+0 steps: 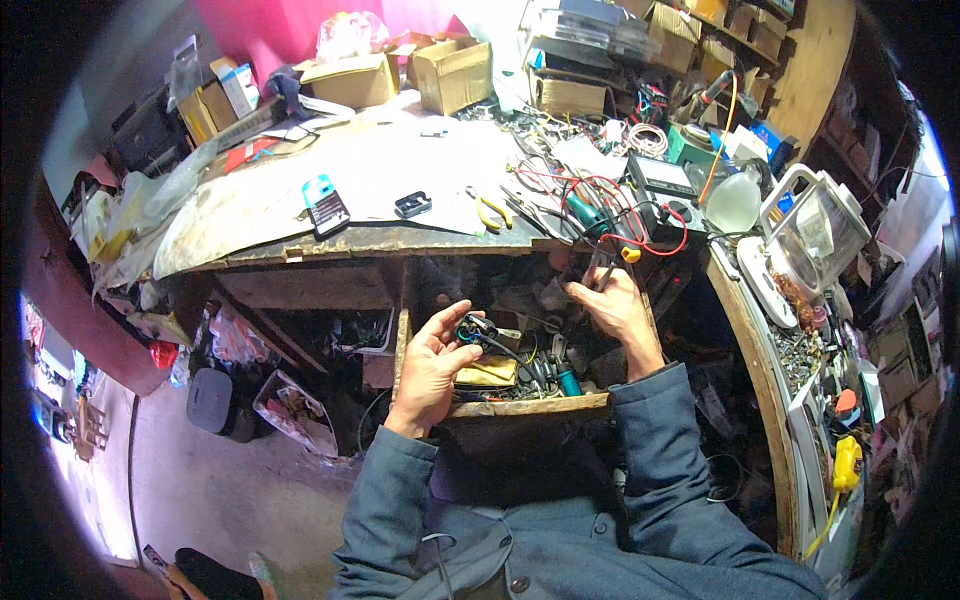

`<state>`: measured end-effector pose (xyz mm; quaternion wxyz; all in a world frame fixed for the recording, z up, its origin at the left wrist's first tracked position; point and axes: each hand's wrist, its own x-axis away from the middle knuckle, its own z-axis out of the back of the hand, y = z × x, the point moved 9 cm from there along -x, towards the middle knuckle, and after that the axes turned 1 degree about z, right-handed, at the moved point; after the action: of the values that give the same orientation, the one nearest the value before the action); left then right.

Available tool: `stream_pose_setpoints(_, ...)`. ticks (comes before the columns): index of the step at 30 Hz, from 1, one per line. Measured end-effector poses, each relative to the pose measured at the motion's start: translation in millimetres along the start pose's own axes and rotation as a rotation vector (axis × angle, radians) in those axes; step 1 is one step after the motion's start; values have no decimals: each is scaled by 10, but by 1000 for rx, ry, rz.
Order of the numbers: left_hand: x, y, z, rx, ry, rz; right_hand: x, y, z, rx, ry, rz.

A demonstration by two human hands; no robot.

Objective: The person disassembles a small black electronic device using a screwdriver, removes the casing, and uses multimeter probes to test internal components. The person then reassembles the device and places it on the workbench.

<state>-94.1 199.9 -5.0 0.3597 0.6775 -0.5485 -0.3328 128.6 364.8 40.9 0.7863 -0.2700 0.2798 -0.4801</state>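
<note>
My left hand (432,365) grips a small black part (476,328) with a teal ring and a black cable hanging from it, over the open drawer (530,402), which holds cables, small tools and a yellow packet (485,371). My right hand (610,310) is raised at the drawer's right side, closed on a dark slim tool (600,272) just below the bench edge. On the bench above lie yellow-handled pliers (492,218), more tools, red test leads (650,240), a small black case (413,204) and a phone-like item (325,206).
Cardboard boxes (450,75) and a cluttered shelf line the bench's back. A clear plastic jug (810,225) and small parts crowd the right side bench. A bin (290,412) and a dark grey container (210,398) sit underneath at left. Part of another person (185,580) shows at bottom left.
</note>
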Motion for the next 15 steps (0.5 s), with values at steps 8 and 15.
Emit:
stream_pose_setpoints(8,0,-15,-20,37,-38,9,366,247,382,-285,234,-151)
stream_pose_setpoints(15,10,-24,-8,24,-44,7,536,102,1147,210,447,-62)
